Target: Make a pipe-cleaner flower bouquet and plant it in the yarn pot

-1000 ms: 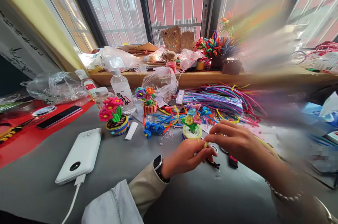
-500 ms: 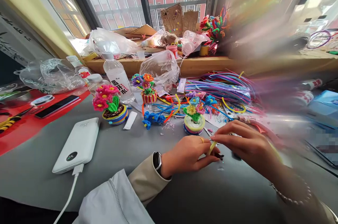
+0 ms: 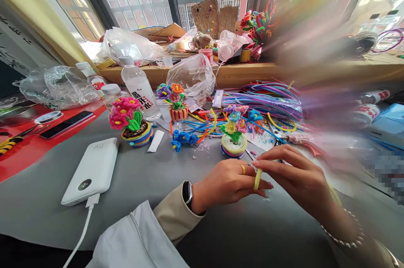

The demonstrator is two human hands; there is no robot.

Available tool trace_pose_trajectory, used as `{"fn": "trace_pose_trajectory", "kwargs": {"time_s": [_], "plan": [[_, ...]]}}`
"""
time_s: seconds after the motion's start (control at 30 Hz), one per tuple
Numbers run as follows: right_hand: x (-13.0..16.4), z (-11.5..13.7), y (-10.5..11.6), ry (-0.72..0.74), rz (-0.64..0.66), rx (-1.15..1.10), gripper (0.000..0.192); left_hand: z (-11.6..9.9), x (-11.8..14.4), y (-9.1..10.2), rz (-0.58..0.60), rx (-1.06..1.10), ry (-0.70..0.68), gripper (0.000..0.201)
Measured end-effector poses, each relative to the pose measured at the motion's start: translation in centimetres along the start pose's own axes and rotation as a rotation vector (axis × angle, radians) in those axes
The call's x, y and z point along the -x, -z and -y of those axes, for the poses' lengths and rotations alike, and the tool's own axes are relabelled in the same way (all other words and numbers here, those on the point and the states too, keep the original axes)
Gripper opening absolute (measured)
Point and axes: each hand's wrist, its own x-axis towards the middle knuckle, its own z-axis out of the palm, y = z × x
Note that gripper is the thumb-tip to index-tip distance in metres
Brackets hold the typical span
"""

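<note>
A pale yellow pipe cleaner curves around a finger of my left hand, whose fingers are bent together. My right hand pinches the pipe cleaner near that finger, and a blurred yellow length shows behind the right wrist. Just beyond both hands stands a small pot wound in coloured pipe cleaners, with yellow, blue and pink flowers. A pair of scissors lies partly hidden beside it. What sits under my left fingertips is hard to see.
A pot of pink flowers, a striped flower pot and blue flowers stand or lie further left. Bundled pipe cleaners lie at the back. A white power bank, water bottle and phone are leftward.
The yellow pipe cleaner has turned from slanting to more upright around the left finger. My right hand has shifted slightly, still pinching it. The view has moved a little.
</note>
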Motion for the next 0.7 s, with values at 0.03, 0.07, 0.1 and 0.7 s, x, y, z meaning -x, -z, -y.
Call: {"fn": "trace_pose_trajectory", "kwargs": {"time_s": [0.03, 0.07, 0.1, 0.7], "plan": [[0.12, -0.01, -0.14, -0.008, 0.005, -0.015, 0.021, -0.02, 0.01, -0.02, -0.002, 0.016, -0.007, 0.025], [0.24, -0.04, -0.26, -0.016, 0.012, -0.03, 0.022, -0.04, 0.03, -0.03, 0.003, 0.028, -0.011, 0.026], [0.36, -0.09, -0.38, -0.02, 0.018, -0.045, 0.024, -0.05, 0.07, -0.04, 0.011, 0.031, -0.011, 0.027], [-0.01, 0.24, -0.59, -0.084, 0.06, -0.207, 0.012, -0.53, 0.33, 0.29, -0.181, -0.127, -0.083, 0.029]]}}
